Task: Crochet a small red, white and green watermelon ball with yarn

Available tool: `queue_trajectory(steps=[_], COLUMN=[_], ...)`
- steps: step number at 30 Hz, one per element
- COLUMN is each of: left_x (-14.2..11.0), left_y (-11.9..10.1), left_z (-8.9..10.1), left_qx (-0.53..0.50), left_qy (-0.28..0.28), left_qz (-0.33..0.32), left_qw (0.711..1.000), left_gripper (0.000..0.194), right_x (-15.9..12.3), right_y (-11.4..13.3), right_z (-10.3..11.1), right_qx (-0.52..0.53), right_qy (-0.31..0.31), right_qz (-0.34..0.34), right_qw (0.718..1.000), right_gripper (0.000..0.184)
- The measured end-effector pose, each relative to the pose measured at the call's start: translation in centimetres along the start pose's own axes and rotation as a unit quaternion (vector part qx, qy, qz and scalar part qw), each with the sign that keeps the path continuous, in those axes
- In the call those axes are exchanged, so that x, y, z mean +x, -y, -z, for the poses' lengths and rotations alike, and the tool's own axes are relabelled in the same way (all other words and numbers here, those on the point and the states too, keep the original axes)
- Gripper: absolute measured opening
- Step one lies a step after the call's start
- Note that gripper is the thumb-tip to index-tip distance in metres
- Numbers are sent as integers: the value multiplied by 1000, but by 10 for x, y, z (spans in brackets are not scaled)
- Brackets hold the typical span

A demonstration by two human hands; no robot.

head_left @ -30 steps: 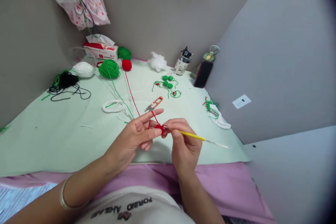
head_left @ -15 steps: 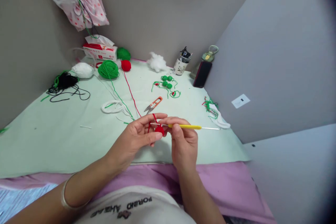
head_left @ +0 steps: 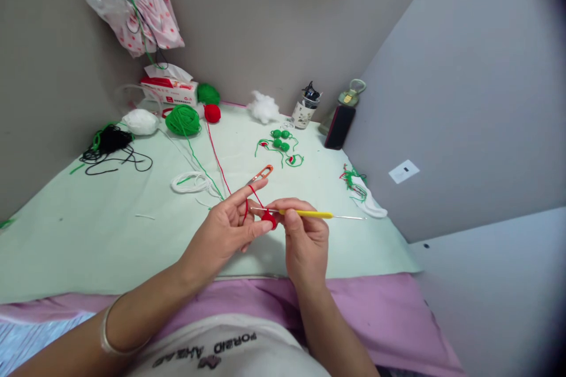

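Observation:
Between the thumb and fingers of my left hand (head_left: 232, 218) is a small red crochet piece (head_left: 269, 221). Red yarn (head_left: 257, 195) loops over my raised left index finger and runs down to the piece. My right hand (head_left: 307, 241) is closed around the yellow handle of a crochet hook (head_left: 309, 214). The hook's metal shaft lies across the top of the red piece, its tip pointing left toward my left fingers. Just beyond my left index finger lie orange-handled thread snips (head_left: 264, 173), their blades partly hidden by that finger.
A red yarn ball (head_left: 212, 113), green yarn (head_left: 183, 121), white yarn (head_left: 140, 122) and black yarn (head_left: 112, 140) lie at the back left. Small green crocheted balls (head_left: 280, 144) and white stuffing (head_left: 263, 107) sit farther back. A phone (head_left: 340, 127) leans against a bottle (head_left: 352, 94).
My left index finger has lifted and straightened up and away, stretching the red yarn above the piece. The hook has shifted slightly left with my right hand.

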State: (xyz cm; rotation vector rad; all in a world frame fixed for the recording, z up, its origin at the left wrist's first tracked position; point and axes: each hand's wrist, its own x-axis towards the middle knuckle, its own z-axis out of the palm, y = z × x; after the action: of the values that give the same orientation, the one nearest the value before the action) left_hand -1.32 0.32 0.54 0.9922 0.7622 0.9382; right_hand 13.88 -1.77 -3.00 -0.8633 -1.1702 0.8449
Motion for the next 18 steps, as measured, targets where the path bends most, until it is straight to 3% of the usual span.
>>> queue_trajectory(steps=[2,6,9,11,13,14,18], left_x=[-1,2,12,23,35,40,58], left_y=[1,4,0,-5,-10,-13,-18], left_z=[2,6,9,11,14,16,23], left_qx=[12,29,24,0,-25,-31,-40], left_qy=[6,2,-11,-15,-15,-14,7], left_qz=[-2,-31,-59,-64,-63,-64,-59], left_qw=[1000,999,998,998,998,997,997], left_gripper=[77,33,15,15,17,18,23], right_x=[0,4,16,30,45,52,75], right_y=[1,7,12,16,21,24,32], right_z=[0,-3,-5,-4,-2,0,9], right_qx=[3,-16,-62,-95,-141,-173,-261], right_qy=[7,29,39,53,90,121,268], right_qz=[0,36,58,50,15,-9,-66], right_qw=[1000,999,996,993,986,977,925], right_gripper=[17,15,14,11,25,31,19])
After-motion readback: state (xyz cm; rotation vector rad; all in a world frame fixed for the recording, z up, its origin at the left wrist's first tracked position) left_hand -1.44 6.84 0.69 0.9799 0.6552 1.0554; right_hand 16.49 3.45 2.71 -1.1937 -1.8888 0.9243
